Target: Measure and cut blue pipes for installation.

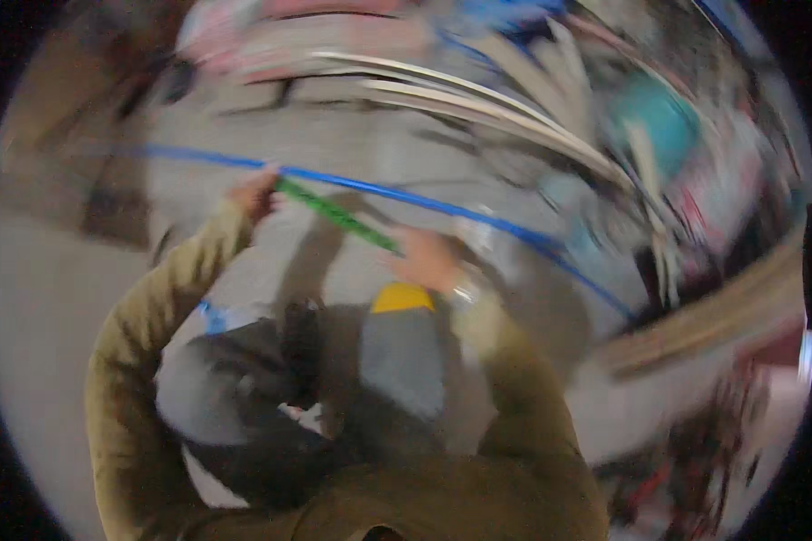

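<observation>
- Pole (397, 192): from upper left to right
- Strip (334, 215): near centre, below the pole, between left hand (256, 194) and right hand (424, 259)
- Boards (460, 105): upper centre, above the pole
- Plank (713, 311): right side
- Shoe (401, 352): below the right hand

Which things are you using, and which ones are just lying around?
Seemingly in use:
- green strip, between left hand and right hand
- blue pole, by the left hand

Seemingly lying about:
- pale wooden strips
- round teal thing
- wooden board

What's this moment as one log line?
left hand: holds green strip, upper end, at blue rod | right hand: holds green strip, lower end | view: blurred
</observation>
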`<state>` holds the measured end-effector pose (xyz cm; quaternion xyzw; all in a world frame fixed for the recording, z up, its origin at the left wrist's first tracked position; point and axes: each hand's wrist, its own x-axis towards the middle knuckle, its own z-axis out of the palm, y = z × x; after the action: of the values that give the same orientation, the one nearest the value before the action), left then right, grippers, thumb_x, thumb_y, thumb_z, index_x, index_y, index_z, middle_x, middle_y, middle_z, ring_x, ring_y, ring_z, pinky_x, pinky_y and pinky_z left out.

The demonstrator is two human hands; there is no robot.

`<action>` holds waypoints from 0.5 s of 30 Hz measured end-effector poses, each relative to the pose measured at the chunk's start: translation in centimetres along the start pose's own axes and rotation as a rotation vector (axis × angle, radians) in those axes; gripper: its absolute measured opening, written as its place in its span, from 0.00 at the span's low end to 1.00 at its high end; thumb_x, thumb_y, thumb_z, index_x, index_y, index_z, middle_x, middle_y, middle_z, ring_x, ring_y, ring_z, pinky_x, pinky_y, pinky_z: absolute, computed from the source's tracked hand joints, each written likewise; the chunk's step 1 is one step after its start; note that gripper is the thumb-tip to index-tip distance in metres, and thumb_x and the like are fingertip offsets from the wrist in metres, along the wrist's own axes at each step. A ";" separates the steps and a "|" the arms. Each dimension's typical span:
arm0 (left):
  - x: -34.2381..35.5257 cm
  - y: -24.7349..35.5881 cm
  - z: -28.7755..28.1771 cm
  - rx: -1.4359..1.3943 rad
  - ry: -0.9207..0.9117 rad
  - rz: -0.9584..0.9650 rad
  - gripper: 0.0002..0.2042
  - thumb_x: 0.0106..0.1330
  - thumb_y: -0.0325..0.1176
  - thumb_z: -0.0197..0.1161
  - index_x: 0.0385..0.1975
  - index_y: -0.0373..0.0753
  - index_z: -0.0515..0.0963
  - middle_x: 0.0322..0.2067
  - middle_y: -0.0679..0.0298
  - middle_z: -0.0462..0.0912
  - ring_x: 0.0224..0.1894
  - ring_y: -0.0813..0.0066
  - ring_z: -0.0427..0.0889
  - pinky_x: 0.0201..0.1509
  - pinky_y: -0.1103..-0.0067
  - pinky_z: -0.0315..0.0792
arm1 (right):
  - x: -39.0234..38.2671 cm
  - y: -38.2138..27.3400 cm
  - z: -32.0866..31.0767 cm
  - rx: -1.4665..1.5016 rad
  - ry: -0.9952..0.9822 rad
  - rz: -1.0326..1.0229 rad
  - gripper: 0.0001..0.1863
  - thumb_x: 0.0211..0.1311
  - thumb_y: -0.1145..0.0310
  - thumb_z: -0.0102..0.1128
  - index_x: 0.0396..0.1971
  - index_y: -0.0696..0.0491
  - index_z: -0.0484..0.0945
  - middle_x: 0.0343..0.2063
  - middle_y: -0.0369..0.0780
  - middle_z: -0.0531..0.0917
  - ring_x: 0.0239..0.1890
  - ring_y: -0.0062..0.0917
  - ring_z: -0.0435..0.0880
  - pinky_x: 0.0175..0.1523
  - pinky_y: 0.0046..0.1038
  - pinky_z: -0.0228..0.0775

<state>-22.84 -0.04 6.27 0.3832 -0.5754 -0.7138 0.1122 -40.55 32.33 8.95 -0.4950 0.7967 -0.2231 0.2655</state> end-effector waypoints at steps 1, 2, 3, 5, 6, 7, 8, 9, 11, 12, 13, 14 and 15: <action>1.9 0.4 -0.8 -0.039 -0.119 0.014 0.23 0.65 0.57 0.59 0.45 0.41 0.76 0.33 0.67 0.77 0.33 0.77 0.76 0.39 0.76 0.74 | 1.2 -2.5 -0.1 0.109 0.069 -0.028 0.25 0.57 0.49 0.61 0.41 0.59 0.78 0.38 0.55 0.81 0.43 0.49 0.80 0.45 0.45 0.71; 2.0 2.3 4.5 0.009 -0.153 -0.004 0.24 0.65 0.57 0.59 0.45 0.41 0.76 0.35 0.66 0.76 0.35 0.76 0.76 0.42 0.74 0.74 | 2.1 -2.5 -0.4 0.217 0.023 0.075 0.23 0.58 0.52 0.60 0.40 0.59 0.77 0.37 0.56 0.80 0.42 0.49 0.80 0.45 0.45 0.70; 0.8 3.2 9.2 0.060 -0.173 -0.014 0.24 0.65 0.58 0.59 0.45 0.41 0.76 0.37 0.65 0.76 0.38 0.75 0.75 0.45 0.72 0.73 | 3.3 -1.2 1.4 0.387 0.031 0.176 0.21 0.58 0.54 0.59 0.39 0.60 0.77 0.35 0.56 0.80 0.40 0.49 0.79 0.43 0.45 0.70; 0.6 1.4 13.7 0.104 -0.331 -0.068 0.25 0.66 0.57 0.58 0.48 0.40 0.75 0.41 0.63 0.76 0.43 0.73 0.75 0.49 0.72 0.71 | 6.1 -0.8 5.9 0.438 0.589 0.181 0.13 0.53 0.62 0.59 0.29 0.59 0.78 0.31 0.53 0.82 0.38 0.49 0.81 0.43 0.45 0.72; 1.1 -0.7 14.6 0.126 -0.426 -0.132 0.26 0.67 0.56 0.57 0.51 0.39 0.73 0.45 0.61 0.76 0.47 0.71 0.75 0.54 0.71 0.70 | 6.7 -0.5 6.9 0.432 0.615 0.209 0.13 0.53 0.62 0.59 0.29 0.59 0.78 0.31 0.53 0.82 0.38 0.49 0.81 0.43 0.45 0.72; 2.1 -4.5 13.3 0.121 -0.495 -0.026 0.27 0.69 0.55 0.56 0.56 0.37 0.70 0.50 0.59 0.74 0.52 0.70 0.73 0.58 0.71 0.67 | 7.7 -1.8 7.6 0.598 0.591 0.264 0.12 0.53 0.64 0.59 0.29 0.59 0.78 0.30 0.53 0.82 0.38 0.49 0.81 0.43 0.44 0.72; 3.4 -8.4 12.4 0.106 -0.581 0.073 0.29 0.70 0.53 0.54 0.62 0.36 0.66 0.54 0.57 0.73 0.57 0.69 0.71 0.62 0.71 0.65 | 8.3 -2.0 8.6 0.753 0.568 0.334 0.11 0.52 0.66 0.59 0.29 0.60 0.78 0.30 0.53 0.81 0.37 0.49 0.81 0.42 0.44 0.72; 3.6 -8.4 14.0 0.097 -0.626 0.081 0.29 0.70 0.53 0.54 0.62 0.36 0.66 0.54 0.57 0.73 0.57 0.69 0.71 0.62 0.71 0.65 | 8.5 0.0 8.9 0.706 0.616 0.320 0.10 0.51 0.67 0.60 0.29 0.59 0.78 0.29 0.52 0.81 0.37 0.49 0.81 0.42 0.43 0.72; 0.4 -9.4 14.8 -0.095 -0.737 0.113 0.31 0.72 0.49 0.52 0.68 0.35 0.58 0.59 0.58 0.70 0.60 0.70 0.68 0.67 0.72 0.60 | 5.8 0.8 10.9 0.735 0.650 0.282 0.10 0.51 0.69 0.62 0.30 0.60 0.77 0.25 0.50 0.80 0.31 0.44 0.81 0.37 0.40 0.71; 0.9 -11.0 15.0 -0.108 -0.743 0.082 0.31 0.72 0.49 0.52 0.68 0.35 0.58 0.59 0.58 0.70 0.60 0.70 0.68 0.67 0.72 0.60 | 5.3 1.8 11.5 0.736 0.639 0.315 0.10 0.51 0.69 0.62 0.30 0.60 0.77 0.25 0.50 0.80 0.31 0.44 0.81 0.37 0.40 0.71; 0.2 -12.6 15.0 -0.089 -0.745 0.028 0.31 0.73 0.48 0.53 0.68 0.35 0.57 0.59 0.59 0.70 0.60 0.71 0.69 0.66 0.73 0.61 | 4.1 2.1 12.1 0.650 0.717 0.240 0.10 0.51 0.69 0.62 0.30 0.60 0.77 0.25 0.50 0.80 0.30 0.43 0.81 0.36 0.39 0.70; -0.1 -12.6 14.6 -0.057 -0.737 -0.010 0.30 0.73 0.46 0.53 0.69 0.35 0.56 0.58 0.59 0.70 0.59 0.71 0.69 0.65 0.74 0.62 | 3.9 1.5 11.2 0.571 0.795 0.141 0.10 0.50 0.69 0.62 0.29 0.60 0.77 0.24 0.49 0.80 0.29 0.43 0.81 0.35 0.39 0.70; -1.3 -12.4 13.9 -0.108 -0.727 -0.163 0.26 0.72 0.43 0.56 0.65 0.36 0.63 0.55 0.61 0.73 0.56 0.73 0.71 0.61 0.75 0.65 | 2.3 1.0 10.2 0.622 0.592 0.183 0.10 0.50 0.68 0.63 0.29 0.59 0.78 0.24 0.49 0.80 0.29 0.41 0.81 0.35 0.37 0.71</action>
<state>-27.86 14.89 -3.85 0.1431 -0.5068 -0.8391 -0.1366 -35.50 29.73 0.14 -0.2336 0.7740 -0.5602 0.1807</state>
